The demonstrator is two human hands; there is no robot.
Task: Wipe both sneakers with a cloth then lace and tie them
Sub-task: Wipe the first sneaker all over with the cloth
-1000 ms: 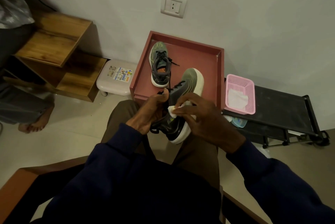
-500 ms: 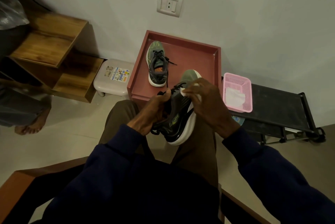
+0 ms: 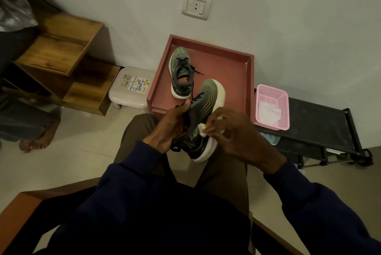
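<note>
I sit with a dark green sneaker (image 3: 208, 98) with a white sole held over my lap, toe pointing away. My left hand (image 3: 167, 131) grips its heel and collar from the left. My right hand (image 3: 237, 137) presses a small white cloth (image 3: 203, 132) against the sneaker's right side, near the middle. The second sneaker (image 3: 181, 73) stands upright on the red tray table (image 3: 233, 75), laces in its eyelets, one lace end trailing to the right.
A pink basket (image 3: 284, 98) holding a white cloth sits on a black rack (image 3: 321, 118) to the right. A white stool (image 3: 132, 87) and wooden shelves (image 3: 61, 52) stand to the left. Another person's bare foot (image 3: 39, 141) rests on the floor, far left.
My right hand slid the cloth forward to the toe half a second ago, and it has come back to the middle of the sneaker's side. My left hand kept its grip.
</note>
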